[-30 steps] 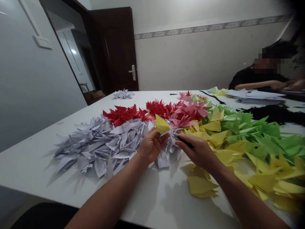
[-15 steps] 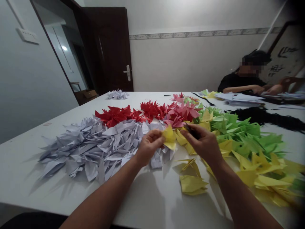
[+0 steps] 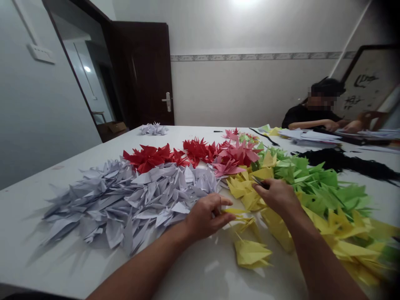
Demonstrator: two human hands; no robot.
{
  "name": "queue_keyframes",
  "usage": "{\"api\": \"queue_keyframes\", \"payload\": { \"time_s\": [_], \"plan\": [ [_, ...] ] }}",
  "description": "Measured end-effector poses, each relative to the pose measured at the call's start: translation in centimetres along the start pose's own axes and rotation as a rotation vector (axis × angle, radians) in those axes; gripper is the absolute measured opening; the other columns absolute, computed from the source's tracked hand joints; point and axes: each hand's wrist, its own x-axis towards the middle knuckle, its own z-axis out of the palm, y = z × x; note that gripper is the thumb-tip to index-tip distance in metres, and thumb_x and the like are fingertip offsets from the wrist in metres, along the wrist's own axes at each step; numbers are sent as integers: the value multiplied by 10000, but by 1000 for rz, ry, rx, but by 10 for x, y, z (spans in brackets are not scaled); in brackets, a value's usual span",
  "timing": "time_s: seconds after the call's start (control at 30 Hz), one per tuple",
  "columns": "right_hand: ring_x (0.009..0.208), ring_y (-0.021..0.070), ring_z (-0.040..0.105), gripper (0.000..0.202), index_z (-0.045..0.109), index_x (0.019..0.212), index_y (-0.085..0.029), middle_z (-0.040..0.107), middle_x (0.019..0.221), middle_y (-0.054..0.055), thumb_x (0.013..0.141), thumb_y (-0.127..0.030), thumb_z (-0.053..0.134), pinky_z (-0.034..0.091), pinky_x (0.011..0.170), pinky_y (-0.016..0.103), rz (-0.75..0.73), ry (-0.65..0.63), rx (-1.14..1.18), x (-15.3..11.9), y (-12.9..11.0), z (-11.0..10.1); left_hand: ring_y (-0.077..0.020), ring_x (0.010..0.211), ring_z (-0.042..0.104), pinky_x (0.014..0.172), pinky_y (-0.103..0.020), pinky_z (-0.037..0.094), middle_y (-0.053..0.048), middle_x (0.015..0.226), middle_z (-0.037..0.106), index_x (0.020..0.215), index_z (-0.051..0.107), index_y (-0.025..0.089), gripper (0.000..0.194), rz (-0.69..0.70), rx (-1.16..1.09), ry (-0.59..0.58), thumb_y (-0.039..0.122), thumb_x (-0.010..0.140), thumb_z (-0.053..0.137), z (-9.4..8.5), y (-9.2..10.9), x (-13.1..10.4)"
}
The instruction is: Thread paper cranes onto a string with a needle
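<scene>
"Progress so far?"

"Plenty looks done, I'd judge. By the right edge of the white origami heap [image 3: 150, 196], the left hand [image 3: 208, 214] pinches a yellow origami piece [image 3: 238, 211]. Farther right of that heap, the right hand [image 3: 279, 198] is closed around a slim dark tool [image 3: 258, 181]; I can't tell its type."

"And the other colours?"

"Red origami [image 3: 146, 157] sits just beyond the white heap, pink origami [image 3: 236, 154] beyond it to the right, green origami [image 3: 331, 183] well to its right. Yellow cluster [image 3: 245, 189] lies between it and the green. All those look folded already."

"What's left?"

"The held piece, not yet set down. A small yellow stack [image 3: 251, 253] lies on the white heap's near right side. Whether anything else wants more work, I can't tell."
</scene>
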Motion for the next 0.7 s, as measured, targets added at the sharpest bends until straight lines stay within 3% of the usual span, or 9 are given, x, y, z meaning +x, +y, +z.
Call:
{"api": "queue_keyframes", "payload": {
  "time_s": [0.2,0.27,0.33,0.5,0.6,0.7],
  "plan": [
    [590,179,579,318,721,800,-162,682,688,74,739,-404,524,362,520,259,18,117,135,-2,-2,-3,-59,462,381,496,-206,349,7,609,553,877,669,129,217,0,53,110,294,817,543,-2,6,0],
    [550,160,540,325,699,753,-148,639,619,52,715,-438,557,363,504,255,3,205,341,-5,-5,-4,-58,472,385,497,-203,350,0,633,569,863,665,132,195,-35,15,172,277,813,544,-3,5,1],
    [490,126,476,322,667,700,-151,572,551,14,671,-467,617,346,462,243,-25,213,628,-8,-10,-3,-56,497,404,506,-198,367,-18,710,600,898,652,135,185,-78,-47,249,263,802,558,-3,3,1],
    [393,59,348,339,617,677,-163,457,493,-48,579,-464,740,256,362,197,-5,-98,1105,-21,-29,-2,-98,757,557,601,-190,465,-91,1111,583,1167,523,193,413,-134,-307,377,254,770,619,-4,-2,3],
    [377,42,307,340,587,662,-167,411,475,-67,584,-451,758,221,346,181,-11,-262,1197,-30,-40,-3,-164,1007,566,733,-224,510,-109,1280,512,1259,458,237,555,-82,-461,328,263,748,675,-2,-5,3],
    [375,36,283,360,565,642,-163,379,465,-75,602,-472,746,206,346,179,-55,-352,1184,-38,-47,-3,-183,1071,566,825,-265,514,-106,1283,529,1285,450,247,559,-37,-543,261,263,772,670,1,-6,3]
  ]
}}
